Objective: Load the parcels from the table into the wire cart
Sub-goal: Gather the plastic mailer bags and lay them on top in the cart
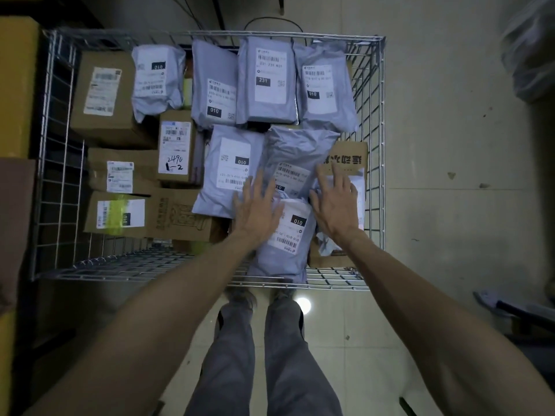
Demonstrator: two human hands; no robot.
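Both flat, holding nothing: my left hand point(257, 210) & right hand point(336, 202) are resting on grey mailers point(289, 235) in wire cart point(382, 139); prob. soft, light, slippery, so grip by edges.

A pale tiled floor point(450, 235) spreads right, a bright light reflection point(303, 304) on its near part, and a yellow box point(18, 85) stands at far left.

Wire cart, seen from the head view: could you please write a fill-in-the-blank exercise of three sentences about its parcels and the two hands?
1. The wire cart holds grey bags and brown cardboard ____.
2. Neither the left hand nor the right hand grips anything; both are ____.
3. One bag's label shows the number ____ rather than 010.

Missing words: boxes; open; 231.
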